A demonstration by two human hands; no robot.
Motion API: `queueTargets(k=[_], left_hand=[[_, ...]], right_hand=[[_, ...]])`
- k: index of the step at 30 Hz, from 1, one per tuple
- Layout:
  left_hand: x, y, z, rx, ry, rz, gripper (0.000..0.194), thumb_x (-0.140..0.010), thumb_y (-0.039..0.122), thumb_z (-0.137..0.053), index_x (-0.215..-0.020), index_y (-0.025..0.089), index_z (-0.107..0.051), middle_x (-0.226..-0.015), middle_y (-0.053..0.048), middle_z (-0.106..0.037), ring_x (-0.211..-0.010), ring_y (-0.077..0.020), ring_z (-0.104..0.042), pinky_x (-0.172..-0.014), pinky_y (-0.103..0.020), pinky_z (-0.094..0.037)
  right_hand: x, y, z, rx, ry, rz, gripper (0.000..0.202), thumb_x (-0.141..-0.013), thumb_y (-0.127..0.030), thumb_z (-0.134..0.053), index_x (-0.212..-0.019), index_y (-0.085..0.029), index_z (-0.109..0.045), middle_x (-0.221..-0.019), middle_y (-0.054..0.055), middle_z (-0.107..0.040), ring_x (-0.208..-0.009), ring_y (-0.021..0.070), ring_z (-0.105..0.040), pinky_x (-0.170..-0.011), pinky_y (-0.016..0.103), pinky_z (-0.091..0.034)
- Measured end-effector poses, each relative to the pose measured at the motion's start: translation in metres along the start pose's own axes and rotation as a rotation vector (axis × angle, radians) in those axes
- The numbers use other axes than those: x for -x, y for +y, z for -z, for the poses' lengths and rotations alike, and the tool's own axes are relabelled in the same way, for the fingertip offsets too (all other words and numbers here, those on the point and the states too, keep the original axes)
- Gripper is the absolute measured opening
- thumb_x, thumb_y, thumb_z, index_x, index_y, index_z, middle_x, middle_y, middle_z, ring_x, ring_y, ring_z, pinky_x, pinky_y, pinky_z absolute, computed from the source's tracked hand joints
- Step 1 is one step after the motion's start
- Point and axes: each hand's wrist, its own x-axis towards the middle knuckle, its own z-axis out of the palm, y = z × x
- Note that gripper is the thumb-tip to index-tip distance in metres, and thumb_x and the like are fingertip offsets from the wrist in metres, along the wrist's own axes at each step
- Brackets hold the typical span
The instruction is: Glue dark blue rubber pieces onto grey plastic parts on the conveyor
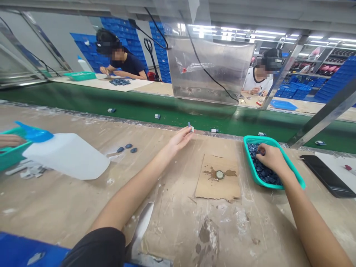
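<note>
My left hand (180,140) reaches out to the near edge of the green conveyor belt (178,118). Its fingertips pinch a small blue-and-white part (191,127). Over on the right, my right hand (271,157) dips into a teal plastic basket (296,174) filled with small dark blue pieces (263,172). Its thumb and fingers close on one of these dark blue pieces. Between my hands lies a square of cardboard (205,189), stained with liquid, with a bottle cap (220,174) on it.
A white squeeze bottle (75,157) lies left, near loose dark pieces (128,146) and another person's hand (11,141) at a basket. Several blue-and-white parts (157,116) sit on the belt. At right are a phone (328,174) and metal post (325,115). Two people work opposite.
</note>
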Motion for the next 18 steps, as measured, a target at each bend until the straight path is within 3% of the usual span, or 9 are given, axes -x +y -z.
queueTargets(k=[2, 4, 6, 8, 12, 15, 18], left_hand=[[0.017, 0.0, -0.004, 0.17, -0.053, 0.103, 0.013, -0.083, 0.004, -0.047, -0.078, 0.013, -0.056, -0.081, -0.005, -0.064, -0.079, -0.011, -0.063, -0.078, -0.021, -0.052], [0.029, 0.0, -0.009, 0.246, -0.095, 0.15, 0.015, -0.083, 0.002, -0.046, -0.081, 0.012, -0.057, -0.08, -0.004, -0.064, -0.076, -0.0108, -0.064, -0.074, -0.02, -0.053], [0.037, -0.001, -0.015, 0.193, -0.133, 0.139, 0.016, -0.084, 0.002, -0.045, -0.081, 0.01, -0.059, -0.078, -0.005, -0.063, -0.072, -0.0093, -0.063, -0.074, -0.019, -0.052], [0.043, -0.003, -0.02, 0.114, -0.214, 0.151, 0.014, -0.083, 0.004, -0.048, -0.08, 0.009, -0.061, -0.077, -0.004, -0.062, -0.071, -0.0078, -0.062, -0.079, -0.02, -0.051], [0.052, -0.009, -0.023, -0.061, -0.413, 0.105, 0.015, -0.072, 0.005, -0.062, -0.086, 0.011, -0.063, -0.075, 0.0, -0.059, -0.068, -0.0056, -0.058, -0.083, -0.024, -0.048], [0.057, -0.011, -0.023, -0.194, -0.45, -0.01, 0.023, -0.069, 0.01, -0.065, -0.092, 0.012, -0.064, -0.073, 0.001, -0.058, -0.066, -0.0056, -0.056, -0.08, -0.026, -0.047], [0.06, -0.01, -0.023, -0.321, -0.473, -0.096, 0.023, -0.07, 0.016, -0.064, -0.092, 0.013, -0.065, -0.077, 0.0, -0.06, -0.071, -0.0078, -0.056, -0.078, -0.026, -0.047]], right_hand=[[0.001, 0.002, 0.006, -0.219, 0.033, -0.055, 0.018, -0.068, -0.017, -0.053, -0.082, -0.017, -0.064, -0.07, 0.006, -0.064, -0.07, 0.024, -0.06, -0.068, 0.034, -0.044], [0.003, -0.001, 0.011, -0.58, 0.02, -0.109, 0.017, -0.066, -0.021, -0.055, -0.08, -0.019, -0.064, -0.068, 0.004, -0.064, -0.069, 0.023, -0.061, -0.07, 0.035, -0.047], [0.007, -0.01, 0.013, -0.942, -0.03, -0.089, 0.017, -0.064, -0.028, -0.06, -0.079, -0.019, -0.064, -0.073, 0.004, -0.065, -0.072, 0.0222, -0.063, -0.072, 0.036, -0.049], [0.014, -0.027, 0.013, -1.106, -0.09, 0.02, 0.019, -0.063, -0.033, -0.065, -0.076, -0.019, -0.064, -0.083, 0.004, -0.065, -0.074, 0.021, -0.063, -0.074, 0.036, -0.05], [0.031, -0.069, 0.004, -0.868, -0.212, 0.374, 0.01, -0.072, -0.027, -0.059, -0.073, -0.018, -0.064, -0.084, 0.005, -0.064, -0.077, 0.0186, -0.06, -0.072, 0.033, -0.05], [0.042, -0.091, -0.006, -0.591, -0.228, 0.573, 0.009, -0.073, -0.014, -0.053, -0.076, -0.019, -0.06, -0.081, 0.004, -0.063, -0.078, 0.0181, -0.057, -0.071, 0.032, -0.046], [0.048, -0.098, -0.013, -0.427, -0.234, 0.664, 0.017, -0.071, -0.003, -0.049, -0.075, -0.019, -0.056, -0.078, 0.004, -0.06, -0.081, 0.019, -0.054, -0.07, 0.03, -0.044]])
